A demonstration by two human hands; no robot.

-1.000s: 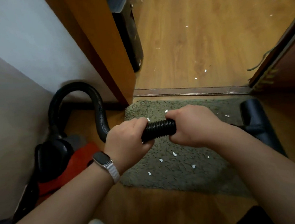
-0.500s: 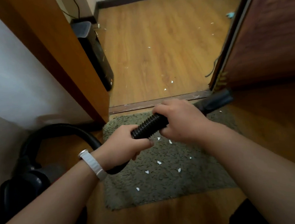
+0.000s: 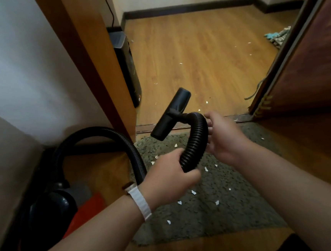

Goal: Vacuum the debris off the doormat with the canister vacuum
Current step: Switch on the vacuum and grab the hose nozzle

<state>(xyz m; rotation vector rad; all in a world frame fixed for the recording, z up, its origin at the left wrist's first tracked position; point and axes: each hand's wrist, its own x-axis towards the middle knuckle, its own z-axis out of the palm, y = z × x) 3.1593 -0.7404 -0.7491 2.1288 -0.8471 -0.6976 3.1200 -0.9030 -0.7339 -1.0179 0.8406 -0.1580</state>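
Note:
A grey-green shaggy doormat (image 3: 228, 216) lies on the wood floor before a doorway, dotted with several white paper scraps (image 3: 193, 192). A black ribbed vacuum hose (image 3: 196, 142) arches up over the mat and ends in a black floor nozzle (image 3: 169, 115) held in the air, tilted. My left hand (image 3: 169, 177) grips the hose low down. My right hand (image 3: 225, 134) touches the hose's upper bend from the right, fingers loosely spread. The red and black canister (image 3: 54, 219) sits on the floor at lower left.
An orange wooden door frame (image 3: 96, 71) and a white wall stand at left, with a black box-shaped appliance (image 3: 127, 68) behind the frame. A dark brown door (image 3: 305, 63) is at right. More white scraps (image 3: 206, 102) lie on the room floor beyond the metal threshold (image 3: 238, 117).
The hose has bent upward and the nozzle has swung from the right over to the middle, raised above the mat. My right hand has loosened its grip. The view tilted up.

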